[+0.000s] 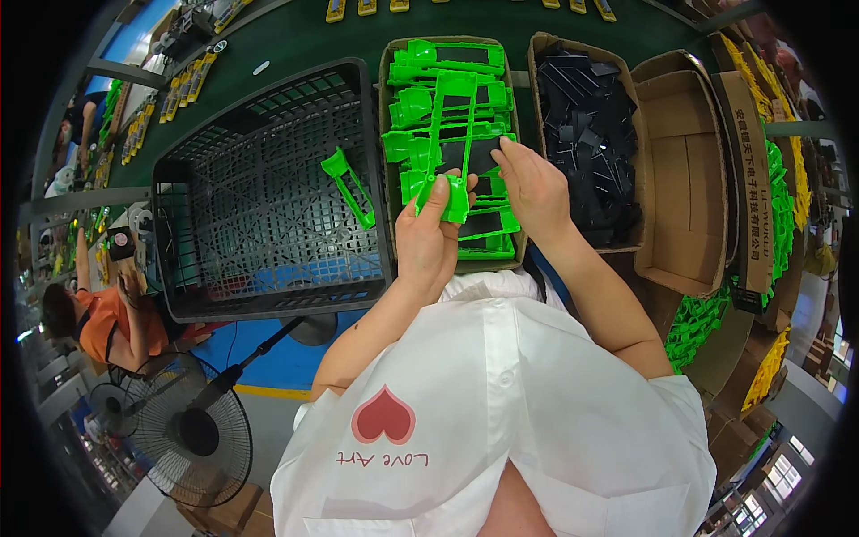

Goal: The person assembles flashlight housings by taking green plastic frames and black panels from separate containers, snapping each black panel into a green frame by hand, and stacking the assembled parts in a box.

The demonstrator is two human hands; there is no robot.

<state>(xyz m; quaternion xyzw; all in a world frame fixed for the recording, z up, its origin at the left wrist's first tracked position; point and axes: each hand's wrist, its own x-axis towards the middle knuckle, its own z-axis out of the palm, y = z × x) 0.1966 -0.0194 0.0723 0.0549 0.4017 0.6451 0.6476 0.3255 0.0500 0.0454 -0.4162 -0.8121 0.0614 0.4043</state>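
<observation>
My left hand [428, 240] is closed around the lower end of a long green plastic frame [457, 208], held upright over a carton. My right hand [537, 186] pinches the edge of a flat black plate [480, 156] just right of the frame; part of the plate lies behind the frame's rail. Below both hands, the carton [388, 80] is packed with similar green frames [452, 55], several with black panels in them. To its right, another carton [638, 161] holds a heap of loose black plates [586, 134].
A large black plastic crate [268, 309] stands at left with one green frame [349, 188] inside. An open cardboard box [684, 170] is at right, with more green parts [702, 327] beyond. A fan [192, 430] and a person in orange [116, 327] are at lower left.
</observation>
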